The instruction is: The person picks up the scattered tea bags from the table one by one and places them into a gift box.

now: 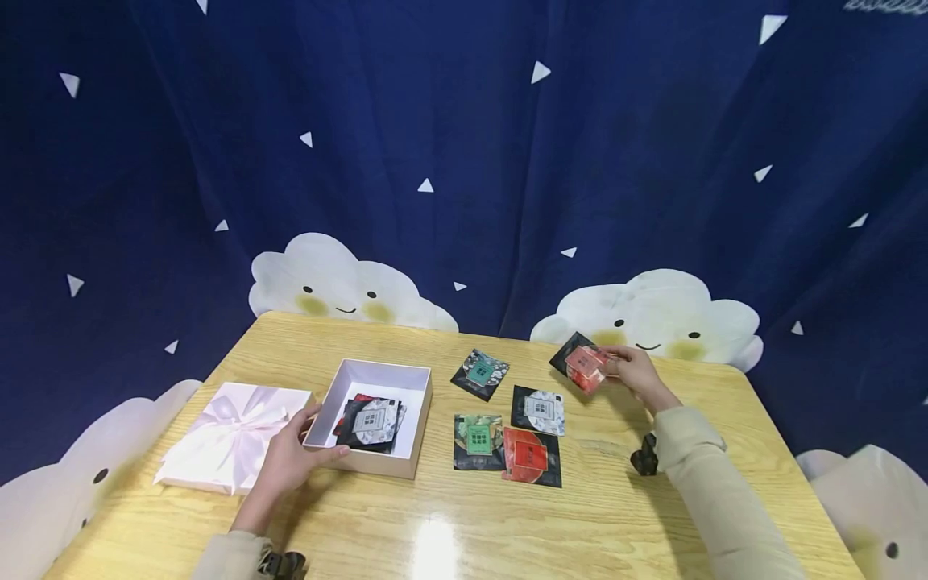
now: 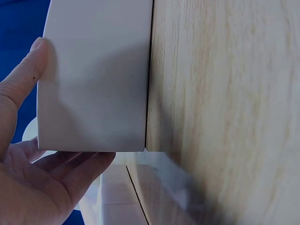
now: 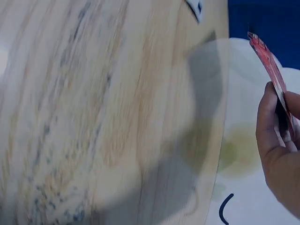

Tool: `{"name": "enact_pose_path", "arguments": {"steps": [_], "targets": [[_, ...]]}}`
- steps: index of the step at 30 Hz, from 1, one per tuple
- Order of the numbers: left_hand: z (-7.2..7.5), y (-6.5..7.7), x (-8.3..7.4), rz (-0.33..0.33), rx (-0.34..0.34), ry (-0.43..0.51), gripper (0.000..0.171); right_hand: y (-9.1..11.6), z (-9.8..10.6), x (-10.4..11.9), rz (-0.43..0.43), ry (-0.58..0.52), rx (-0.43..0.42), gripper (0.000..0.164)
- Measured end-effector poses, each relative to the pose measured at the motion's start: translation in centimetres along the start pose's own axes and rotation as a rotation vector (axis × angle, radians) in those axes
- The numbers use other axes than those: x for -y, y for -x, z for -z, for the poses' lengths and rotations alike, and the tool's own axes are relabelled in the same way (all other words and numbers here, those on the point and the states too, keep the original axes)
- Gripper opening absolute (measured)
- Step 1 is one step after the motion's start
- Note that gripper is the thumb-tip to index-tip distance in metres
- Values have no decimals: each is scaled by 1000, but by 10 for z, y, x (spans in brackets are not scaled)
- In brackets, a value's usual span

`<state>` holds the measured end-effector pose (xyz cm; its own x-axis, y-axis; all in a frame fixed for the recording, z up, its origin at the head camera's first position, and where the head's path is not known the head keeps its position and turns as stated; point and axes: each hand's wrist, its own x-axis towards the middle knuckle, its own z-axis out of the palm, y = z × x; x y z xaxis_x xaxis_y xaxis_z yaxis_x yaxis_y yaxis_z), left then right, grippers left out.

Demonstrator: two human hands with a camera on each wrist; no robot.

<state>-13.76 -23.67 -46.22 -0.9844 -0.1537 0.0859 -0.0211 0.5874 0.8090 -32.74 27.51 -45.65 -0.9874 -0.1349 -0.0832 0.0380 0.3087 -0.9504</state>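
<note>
My right hand pinches a red-and-black sachet above the far right of the table; the right wrist view shows this sachet nearly edge-on between thumb and fingers. With my left hand I hold the near left corner of an open white box, thumb at the front and fingers along the left side. Inside the box lies a small pile of sachets, a white-patterned one on top. Between box and right hand lie a teal-labelled sachet, a white-patterned sachet, a green sachet and a red sachet.
A white lid with a pale pink ribbon bow lies left of the box, close to my left hand. The wooden table ends at a dark blue curtain with clouds and white triangles.
</note>
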Motion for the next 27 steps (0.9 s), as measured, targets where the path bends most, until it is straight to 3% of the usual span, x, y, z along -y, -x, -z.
{"name": "enact_pose_path", "arguments": {"steps": [7,16,27], "targets": [[0,-1,1,7,-3,-5,84,10,-2,14,-25,-95,-31,49],[0,-1,1,1,-7,-2,83,19,1,34,-81,-296,-47,53],[-3,0,5,5,-16,9,82,31,-1,46,-98,-365,-16,53]]}}
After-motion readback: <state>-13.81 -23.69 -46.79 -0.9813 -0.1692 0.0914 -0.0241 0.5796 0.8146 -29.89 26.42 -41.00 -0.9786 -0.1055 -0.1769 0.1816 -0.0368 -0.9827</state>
